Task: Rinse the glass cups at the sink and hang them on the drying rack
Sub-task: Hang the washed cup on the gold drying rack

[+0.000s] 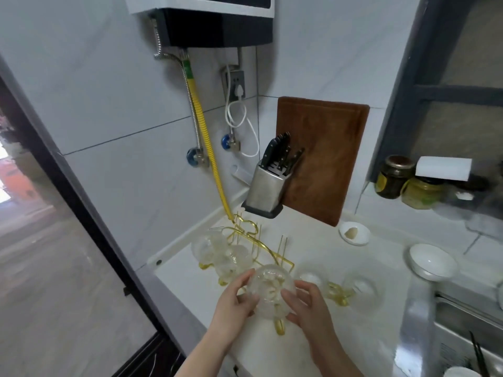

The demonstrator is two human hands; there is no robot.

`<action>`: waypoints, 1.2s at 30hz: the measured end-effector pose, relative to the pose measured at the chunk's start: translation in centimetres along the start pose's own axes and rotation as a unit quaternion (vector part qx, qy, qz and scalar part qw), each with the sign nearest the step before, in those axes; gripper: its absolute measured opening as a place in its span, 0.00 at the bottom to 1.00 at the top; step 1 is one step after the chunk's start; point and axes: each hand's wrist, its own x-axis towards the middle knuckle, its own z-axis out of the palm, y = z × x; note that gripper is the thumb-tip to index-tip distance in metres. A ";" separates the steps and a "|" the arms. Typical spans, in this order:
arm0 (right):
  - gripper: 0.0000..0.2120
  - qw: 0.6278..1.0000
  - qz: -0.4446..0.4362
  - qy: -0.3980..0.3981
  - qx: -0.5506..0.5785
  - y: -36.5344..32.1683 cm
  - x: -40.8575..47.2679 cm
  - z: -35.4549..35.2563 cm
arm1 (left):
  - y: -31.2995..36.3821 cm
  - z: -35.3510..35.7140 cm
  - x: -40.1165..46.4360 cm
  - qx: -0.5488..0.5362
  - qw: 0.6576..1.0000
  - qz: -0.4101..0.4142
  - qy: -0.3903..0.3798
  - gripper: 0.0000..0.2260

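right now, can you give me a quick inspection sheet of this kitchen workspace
surface: white counter, sink at right
job's things: glass cup held over gold drying rack; hung cups on its left; more cups on the right
clutter: knife block, cutting board, white bowl, small dish, jars
grippers: left hand and right hand both hold the cup
cables: white cord from wall socket; yellow hose
surroundings: tiled wall, water heater, window
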 end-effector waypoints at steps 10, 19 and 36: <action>0.16 0.998 0.048 0.046 0.007 3.7 3.8 5.1 | -2.3 -5.1 5.7 0.025 0.998 -0.025 -0.045 0.18; 0.16 0.981 0.071 0.168 0.062 6.0 5.1 7.5 | -3.8 -6.3 10.9 0.162 0.978 0.027 -0.130 0.17; 0.07 0.975 0.092 0.193 0.066 7.2 5.6 7.4 | -5.3 -5.2 11.9 0.406 0.901 0.136 -0.070 0.16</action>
